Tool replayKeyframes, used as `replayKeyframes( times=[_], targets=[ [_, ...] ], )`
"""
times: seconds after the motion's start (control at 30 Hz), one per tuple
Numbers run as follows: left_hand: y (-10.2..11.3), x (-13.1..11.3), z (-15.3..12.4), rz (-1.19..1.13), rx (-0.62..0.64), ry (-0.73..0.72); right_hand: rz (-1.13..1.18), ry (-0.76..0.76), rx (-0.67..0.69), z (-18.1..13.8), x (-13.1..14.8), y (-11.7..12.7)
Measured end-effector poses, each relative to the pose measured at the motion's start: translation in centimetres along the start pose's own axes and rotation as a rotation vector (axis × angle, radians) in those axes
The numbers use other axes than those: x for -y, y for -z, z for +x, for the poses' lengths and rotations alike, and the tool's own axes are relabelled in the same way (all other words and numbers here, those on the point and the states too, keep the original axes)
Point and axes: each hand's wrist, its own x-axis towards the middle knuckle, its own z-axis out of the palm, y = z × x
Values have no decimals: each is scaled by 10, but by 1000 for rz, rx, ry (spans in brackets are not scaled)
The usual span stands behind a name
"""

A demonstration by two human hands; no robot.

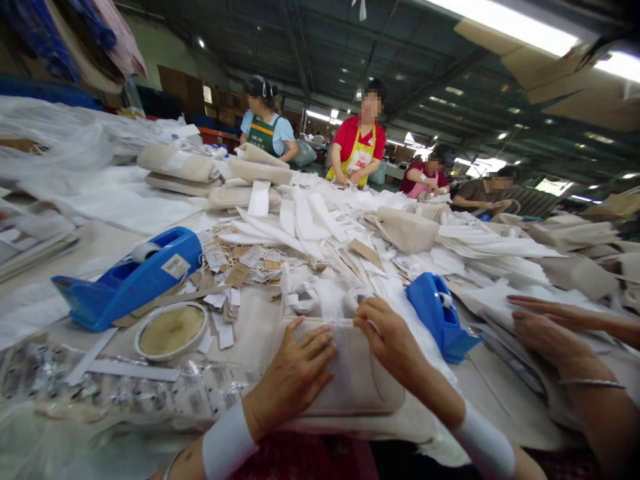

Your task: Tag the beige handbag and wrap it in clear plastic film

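A beige bag (pixel 373 390) lies flat in front of me, with a translucent white strip (pixel 336 297) running over its middle. At its far edge are two curled parts wrapped in white (pixel 304 298). My left hand (pixel 300 363) rests on the bag's left side, fingers stretched and slightly apart. The fingers of my right hand (pixel 383 330) are bent and pinched together at the bag's upper right edge, beside the strip. Whatever they pinch is hidden by the fingers.
Blue tape dispensers (pixel 173 263) (pixel 440 313) stand left and right. A round tub (pixel 173 331) sits near loose paper tags (pixel 240 267). White sheets (pixel 310 213) and beige bags (pixel 175 163) are heaped beyond. Another person's hands (pixel 560 333) work at right; several people stand across the table.
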Motion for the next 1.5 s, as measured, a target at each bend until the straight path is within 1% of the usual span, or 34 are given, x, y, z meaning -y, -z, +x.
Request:
replayKeyframes(
  times=[0.03, 0.1, 0.17, 0.23, 0.33, 0.43, 0.5, 0.6, 0.73, 0.83, 0.9, 1.1, 1.2, 1.27, 1.37, 1.5],
  targets=[
    [0, 0, 0, -6, 8, 11, 11, 69, -13, -14, 7, -8],
    [-1, 0, 1, -28, 1, 32, -61, 193, -42, -38, 16, -27],
    [-2, 0, 2, -61, -31, 56, -155, 244, -84, -54, 19, -46],
    [0, 1, 5, -110, -68, 94, -220, 250, -130, -64, 18, -59],
    [9, 3, 18, -186, -59, 185, -249, 246, -202, -70, 14, -71],
    [19, 10, 41, -258, -25, 305, -217, 202, -281, -72, 11, -80],
    [23, 17, 61, -283, 22, 377, -197, 185, -330, -72, 11, -85],
    [24, 25, 90, -215, 175, 427, -197, 193, -382, -72, 11, -87],
    [22, 26, 116, -64, 406, 444, -249, 224, -351, -71, 7, -84],
    [21, 24, 127, 24, 513, 463, -255, 226, -358, -72, 4, -86],
    [20, 26, 131, 37, 565, 465, -248, 220, -365, -73, 3, -88],
    [18, 32, 141, 88, 666, 452, -220, 211, -360, -73, 3, -90],
    [20, 26, 145, 168, 739, 449, -219, 208, -364, -73, 4, -89],
    [22, 21, 146, 227, 779, 423, -227, 207, -359, -73, 4, -88],
    [19, 17, 142, 324, 783, 381, -229, 205, -356, -73, 4, -88],
    [8, 16, 131, 440, 731, 322, -228, 199, -351, -71, 4, -86]
  ],
)
